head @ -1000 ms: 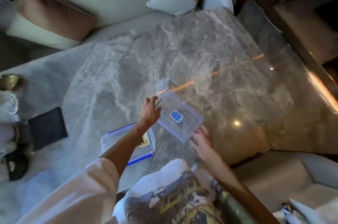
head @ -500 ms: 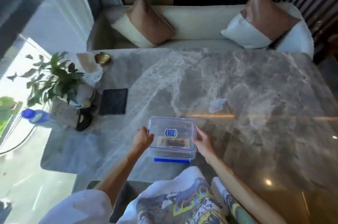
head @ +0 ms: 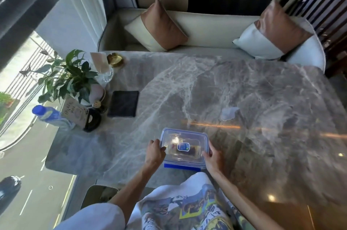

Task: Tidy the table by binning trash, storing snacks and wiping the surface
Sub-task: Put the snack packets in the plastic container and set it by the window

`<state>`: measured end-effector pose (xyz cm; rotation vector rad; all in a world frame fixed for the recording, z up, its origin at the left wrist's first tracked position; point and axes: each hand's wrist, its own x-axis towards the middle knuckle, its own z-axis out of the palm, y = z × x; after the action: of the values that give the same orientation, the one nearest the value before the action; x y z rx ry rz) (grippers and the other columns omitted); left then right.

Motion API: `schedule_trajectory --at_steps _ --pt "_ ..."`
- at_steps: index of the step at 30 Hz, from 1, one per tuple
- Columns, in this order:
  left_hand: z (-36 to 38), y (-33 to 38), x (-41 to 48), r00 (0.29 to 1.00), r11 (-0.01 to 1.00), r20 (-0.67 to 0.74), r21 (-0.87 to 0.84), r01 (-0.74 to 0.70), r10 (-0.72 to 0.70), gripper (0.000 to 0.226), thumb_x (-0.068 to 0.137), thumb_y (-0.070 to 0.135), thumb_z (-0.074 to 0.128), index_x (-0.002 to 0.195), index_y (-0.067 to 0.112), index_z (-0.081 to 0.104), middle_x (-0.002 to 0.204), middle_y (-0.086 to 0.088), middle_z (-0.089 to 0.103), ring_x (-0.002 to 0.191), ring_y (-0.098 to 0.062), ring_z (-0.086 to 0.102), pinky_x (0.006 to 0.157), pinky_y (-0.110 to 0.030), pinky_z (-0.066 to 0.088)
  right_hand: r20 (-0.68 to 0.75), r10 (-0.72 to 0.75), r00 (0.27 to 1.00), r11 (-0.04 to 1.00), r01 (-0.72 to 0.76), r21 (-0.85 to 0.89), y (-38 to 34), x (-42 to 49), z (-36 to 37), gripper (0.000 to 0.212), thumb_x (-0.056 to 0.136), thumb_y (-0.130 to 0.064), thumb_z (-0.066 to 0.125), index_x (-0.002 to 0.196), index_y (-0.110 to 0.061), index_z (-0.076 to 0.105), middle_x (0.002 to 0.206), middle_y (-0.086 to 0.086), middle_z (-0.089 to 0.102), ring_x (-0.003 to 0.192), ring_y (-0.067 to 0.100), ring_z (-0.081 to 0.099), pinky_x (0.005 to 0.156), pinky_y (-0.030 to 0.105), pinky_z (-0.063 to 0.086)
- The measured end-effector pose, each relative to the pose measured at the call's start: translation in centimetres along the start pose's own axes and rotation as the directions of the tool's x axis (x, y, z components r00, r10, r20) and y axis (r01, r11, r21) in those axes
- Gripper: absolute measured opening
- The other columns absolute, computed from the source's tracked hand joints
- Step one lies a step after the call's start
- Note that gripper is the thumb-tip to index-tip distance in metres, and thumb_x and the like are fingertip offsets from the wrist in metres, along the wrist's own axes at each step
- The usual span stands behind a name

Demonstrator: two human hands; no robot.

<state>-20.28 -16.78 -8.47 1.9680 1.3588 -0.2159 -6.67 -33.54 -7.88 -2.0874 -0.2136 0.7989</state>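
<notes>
- Spotted the clear snack box [head: 185,148] flat on the worktop [head: 244,89], close to its near edge and right before the lap; lid on top, label upward, something yellow and dark dimly visible inside.
- Caught it gripped at both short ends: left hand [head: 155,152] with fingers [head: 163,147] curled over the left rim, right hand [head: 213,157] with fingers [head: 206,153] hooked round the right rim.
- Judged the risks: uneven pressure leaving one corner of the lid proud and unlatched; a shove on that glossy stone sending the box off the near edge.
- Read the long axis as left to right, parallel with the near edge; blue clip [head: 182,165] on the near long side, facing the person.
- Noted, further out, a crumpled pale scrap [head: 229,113] beyond and to the right, well apart, not yet binned.
- Noted a dark cloth [head: 124,103] far left beside the plant [head: 69,77], untouched.
</notes>
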Motion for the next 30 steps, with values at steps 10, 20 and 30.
schedule_trajectory --at_steps 10,20,30 --pt "-0.3 -0.7 0.3 0.994 1.0 0.105 0.019 0.017 -0.019 0.038 0.095 0.022 0.056 0.127 0.003 0.054 0.122 -0.026 0.057 0.105 -0.04 0.061 0.087 -0.038 0.048 -0.01 0.067 0.998 0.996 -0.067 -0.06 1.2 0.6 0.7 0.054 0.096 -0.006 0.055 0.147 -0.014 0.04 0.138 0.017 0.05 0.13 0.033 0.047 0.114 0.044 0.036" --pt "-0.3 -0.2 0.6 0.991 0.988 0.13 0.154 -0.032 0.012 0.033 0.096 0.022 0.055 0.118 0.0 0.048 0.122 -0.023 0.056 0.108 -0.039 0.058 0.09 -0.047 0.047 0.012 0.118 0.993 0.992 -0.117 -0.044 0.3 1.2 1.0 0.056 0.095 -0.001 0.053 0.148 -0.009 0.035 0.152 0.01 0.041 0.141 0.027 0.039 0.114 0.037 0.031" --pt "0.3 0.4 0.8 0.995 0.919 0.08 0.385 -0.079 0.052 0.053 0.093 0.023 0.057 0.138 0.012 0.032 0.134 -0.013 0.045 0.124 -0.031 0.046 0.099 -0.04 0.043 0.105 -0.233 0.967 0.688 0.241 -0.685 -1.0 1.8 2.6 0.071 0.093 -0.006 0.056 0.154 -0.016 0.021 0.159 0.008 0.023 0.144 0.026 0.025 0.116 0.033 0.03"
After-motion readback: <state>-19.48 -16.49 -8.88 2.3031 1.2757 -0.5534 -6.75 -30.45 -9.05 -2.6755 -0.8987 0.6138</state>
